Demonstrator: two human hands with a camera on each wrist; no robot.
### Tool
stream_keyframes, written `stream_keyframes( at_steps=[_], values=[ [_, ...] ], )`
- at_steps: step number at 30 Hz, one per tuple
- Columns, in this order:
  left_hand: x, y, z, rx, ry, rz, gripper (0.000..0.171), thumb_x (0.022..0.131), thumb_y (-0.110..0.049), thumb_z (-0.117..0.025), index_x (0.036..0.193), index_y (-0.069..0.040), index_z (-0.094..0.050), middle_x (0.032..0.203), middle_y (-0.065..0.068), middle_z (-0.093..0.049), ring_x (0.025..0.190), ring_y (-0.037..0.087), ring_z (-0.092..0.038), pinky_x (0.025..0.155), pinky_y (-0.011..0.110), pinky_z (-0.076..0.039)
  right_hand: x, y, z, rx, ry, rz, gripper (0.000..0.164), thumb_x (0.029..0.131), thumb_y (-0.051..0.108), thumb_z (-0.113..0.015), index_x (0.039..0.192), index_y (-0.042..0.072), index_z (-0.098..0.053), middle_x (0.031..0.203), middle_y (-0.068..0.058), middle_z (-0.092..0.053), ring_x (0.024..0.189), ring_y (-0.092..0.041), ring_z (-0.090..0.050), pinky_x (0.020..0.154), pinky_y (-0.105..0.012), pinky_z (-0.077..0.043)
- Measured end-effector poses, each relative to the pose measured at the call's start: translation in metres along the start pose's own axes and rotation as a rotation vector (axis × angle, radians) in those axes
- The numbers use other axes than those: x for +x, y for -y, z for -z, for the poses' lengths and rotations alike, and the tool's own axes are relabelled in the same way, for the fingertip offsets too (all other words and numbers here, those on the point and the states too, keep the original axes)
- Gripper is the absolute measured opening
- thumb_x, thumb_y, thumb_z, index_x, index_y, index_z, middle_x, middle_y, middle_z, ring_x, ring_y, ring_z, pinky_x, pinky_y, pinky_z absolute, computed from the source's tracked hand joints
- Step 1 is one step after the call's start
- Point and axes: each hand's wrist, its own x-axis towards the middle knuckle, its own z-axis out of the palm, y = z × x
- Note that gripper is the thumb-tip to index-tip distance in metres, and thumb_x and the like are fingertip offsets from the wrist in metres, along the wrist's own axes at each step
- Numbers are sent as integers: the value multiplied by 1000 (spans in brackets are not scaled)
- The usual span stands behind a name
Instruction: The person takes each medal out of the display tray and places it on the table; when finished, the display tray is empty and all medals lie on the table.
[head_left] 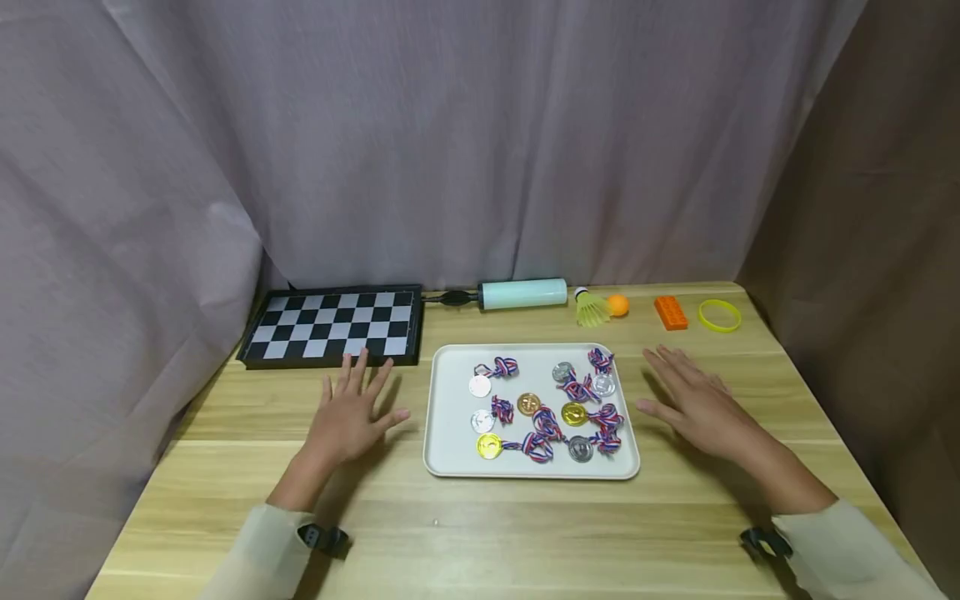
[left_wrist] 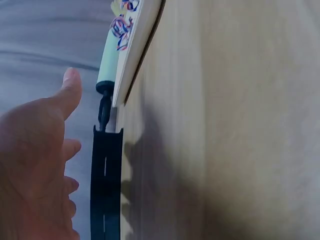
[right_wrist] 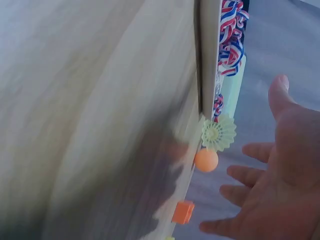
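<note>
A white rectangular tray (head_left: 457,462) lies in the middle of the table, bearing several gold, silver and bronze-coloured medals with bundled red, white and blue ribbons. One gold medal (head_left: 490,446) is at its near left, a bronze-coloured one (head_left: 528,404) near the centre. My left hand (head_left: 348,425) hovers left of the tray with fingers spread, holding nothing; its fingertips overlap the near edge of the checkered board (head_left: 330,327) in the head view. To the tray's right, my right hand (head_left: 701,404) is held over the table, fingers extended and palm bare in the right wrist view.
Along the back of the wooden table (head_left: 480,542) lie a pale blue hand pump (head_left: 523,294), a yellow shuttlecock (head_left: 591,308), an orange ball (head_left: 618,305), an orange toy brick (head_left: 671,312) and a yellow-green ring (head_left: 719,316). Grey curtains (head_left: 450,150) hang behind.
</note>
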Motion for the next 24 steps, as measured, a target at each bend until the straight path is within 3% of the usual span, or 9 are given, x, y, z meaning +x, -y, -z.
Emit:
stream_keyframes(
  at_steps=[6, 11, 14, 17, 20, 24],
  values=[
    [-7, -10, -10, -130, 31, -61, 83, 101, -57, -56, 165, -16, -24, 172, 20, -6, 157, 45, -4, 122, 68, -13, 11, 6, -4, 82, -18, 107, 76, 103, 42, -63, 161, 3, -33, 164, -29, -29, 147, -54, -29, 115, -73, -26],
    [-11, -20, -16, -373, 97, -111, 73, 107, -41, -55, 165, -10, -24, 172, 19, -11, 158, 40, -10, 125, 63, -12, 27, 5, -11, 194, -32, 194, 58, 102, 24, -67, 152, 1, -47, 156, -25, -44, 143, -49, -39, 117, -68, -28],
    [-12, -26, -19, -522, 148, -125, 69, 108, -30, -55, 165, -9, -22, 171, 16, -16, 158, 36, -12, 126, 59, -8, 38, 3, -14, 269, -23, 197, 50, 101, 17, -68, 147, 3, -55, 151, -24, -50, 139, -48, -45, 115, -68, -32],
    [-12, -31, -22, -597, 180, -129, 67, 108, -23, -55, 164, -7, -23, 170, 14, -20, 158, 33, -13, 127, 57, -5, 48, 1, -17, 316, -5, 162, 46, 99, 14, -70, 143, 6, -61, 143, -23, -54, 130, -44, -52, 109, -63, -42],
    [-13, -34, -25, -613, 188, -130, 68, 106, -19, -59, 163, -5, -25, 169, 13, -23, 158, 33, -13, 127, 56, -3, 57, -2, -22, 332, 15, 118, 45, 96, 15, -73, 140, 9, -64, 128, -19, -58, 110, -34, -57, 93, -46, -50],
    [-14, -37, -27, -611, 187, -125, 70, 103, -17, -63, 163, -5, -27, 169, 13, -25, 158, 33, -13, 127, 57, -1, 64, -5, -29, 348, 39, 86, 43, 94, 16, -77, 135, 9, -69, 107, -12, -59, 91, -22, -48, 75, -31, -42]
  ],
)
